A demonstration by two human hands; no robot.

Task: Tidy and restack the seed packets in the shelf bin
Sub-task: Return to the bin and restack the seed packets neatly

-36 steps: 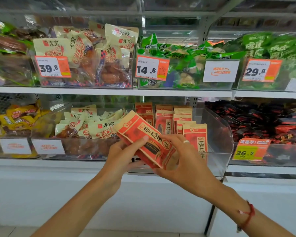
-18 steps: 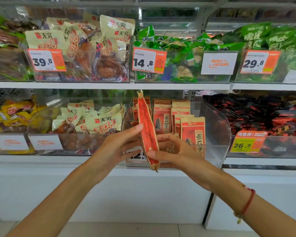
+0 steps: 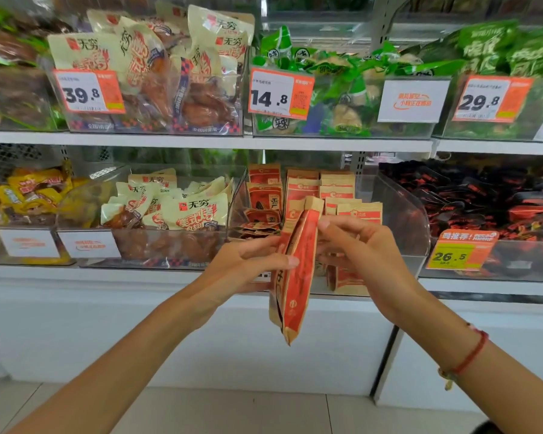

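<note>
Before the lower shelf (image 3: 170, 274) of a shop display, a small stack of red and tan seed packets (image 3: 295, 277) is held edge-on to the camera, upright and slightly tilted, just in front of the clear bin (image 3: 402, 220) it belongs to. The left hand (image 3: 245, 267) is closed on the stack from the left, thumb across the near face and fingers behind it. The right hand (image 3: 364, 249) meets the stack near its top edge with bent fingers, pinching the upper corner; a red cord bracelet (image 3: 470, 355) circles that wrist. Inside the bin, more packets of the same kind stand in uneven rows (image 3: 333, 189) toward the back, while a few lie flat and askew at the left (image 3: 261, 220). Left of that bin sits another clear bin holding cream-coloured snack packs (image 3: 182, 208), and beyond it a heap of yellow packs (image 3: 29, 192). To the right, dark red and black packs (image 3: 499, 198) fill a bin carrying a yellow and orange price tag reading 26.5 (image 3: 461, 250). On the upper shelf (image 3: 326, 144), bins of cream packs and green packs (image 3: 342, 76) bear orange tags reading 39.8 (image 3: 88, 92), 14.8 (image 3: 279, 93) and 29.8 (image 3: 491, 98).
</note>
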